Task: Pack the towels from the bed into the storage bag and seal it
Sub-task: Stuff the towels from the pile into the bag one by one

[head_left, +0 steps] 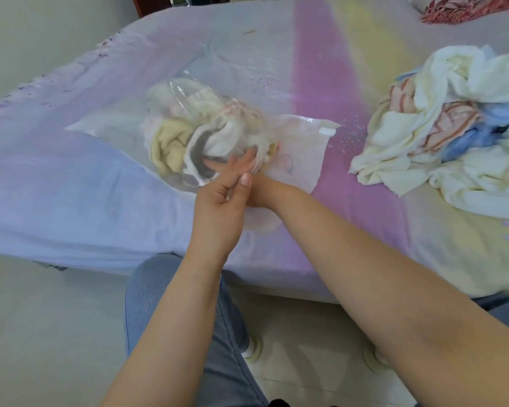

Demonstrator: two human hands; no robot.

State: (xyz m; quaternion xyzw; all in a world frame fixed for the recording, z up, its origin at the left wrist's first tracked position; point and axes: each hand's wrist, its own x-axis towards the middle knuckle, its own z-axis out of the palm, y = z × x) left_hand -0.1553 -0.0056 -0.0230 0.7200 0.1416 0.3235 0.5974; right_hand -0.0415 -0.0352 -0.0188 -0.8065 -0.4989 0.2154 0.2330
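Note:
A clear plastic storage bag [300, 142] lies on the bed, its mouth towards me. Several towels [171, 148], cream, white and pink, are stuffed inside it. My left hand [218, 207] pinches the bag's near edge at the mouth, thumb up. My right hand [240, 163] reaches into the mouth with straight fingers against a white towel; its palm is hidden behind my left hand. A loose pile of towels [453, 127], white, cream, blue and pink-striped, sits on the bed to the right, apart from both hands.
The bed [71, 186] has a pastel sheet with pink and yellow bands, and its near edge runs across the middle of the view. A red patterned cloth [467, 7] lies at the far right corner. My legs in jeans [174, 304] stand on pale floor tiles.

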